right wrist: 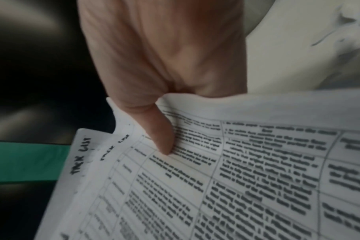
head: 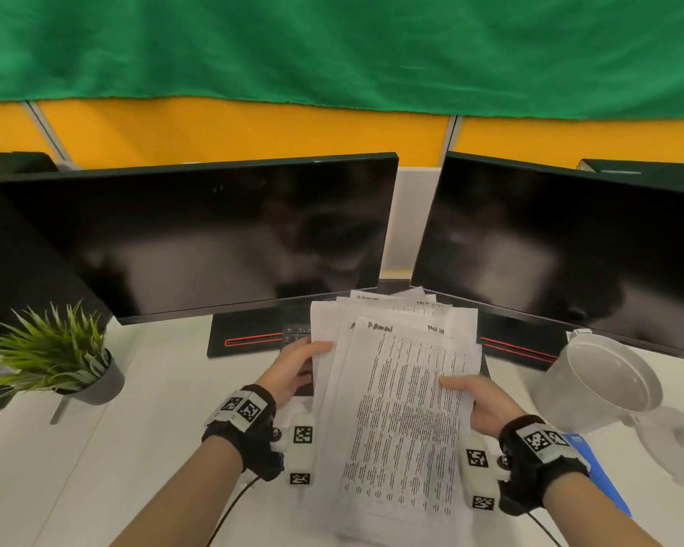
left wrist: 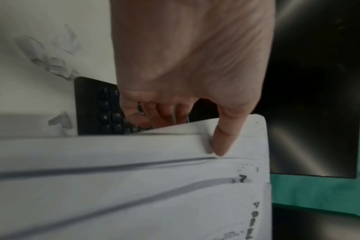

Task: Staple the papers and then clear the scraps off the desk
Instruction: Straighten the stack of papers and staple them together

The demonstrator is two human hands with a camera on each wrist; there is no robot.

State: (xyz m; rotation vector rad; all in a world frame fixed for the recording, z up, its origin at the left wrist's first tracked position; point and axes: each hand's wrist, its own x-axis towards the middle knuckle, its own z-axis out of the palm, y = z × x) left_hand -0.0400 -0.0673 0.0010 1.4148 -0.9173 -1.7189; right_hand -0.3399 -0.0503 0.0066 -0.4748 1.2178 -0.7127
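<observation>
While both thumbs press down on top of the sheets, the other fingers curl underneath, so each hand pinches the papers (head: 399, 408): left hand (head: 293, 369) on the edge at 9 o'clock, right hand (head: 478, 404) on the edge at 3 o'clock. Left thumb (left wrist: 222, 138) sits across the fanned edges; right thumb (right wrist: 158, 134) lies on the printed top page. Stack is held above the desk (head: 155, 408), over the keyboard (left wrist: 99, 107), sheets fanned and misaligned, top corners pointing to 12 toward the monitors (head: 198, 238).

Handling guess: light, floppy, slick sheet-on-sheet, likely to slide or sag if gripped at one corner. Best held at both side edges, then tapped square before stapling near a top corner.

Scraps (left wrist: 55, 55) lie on the desk at 9 beside the keyboard. White bin (head: 609, 373) at 3, plant (head: 56, 349) at 9. No stapler visible.
</observation>
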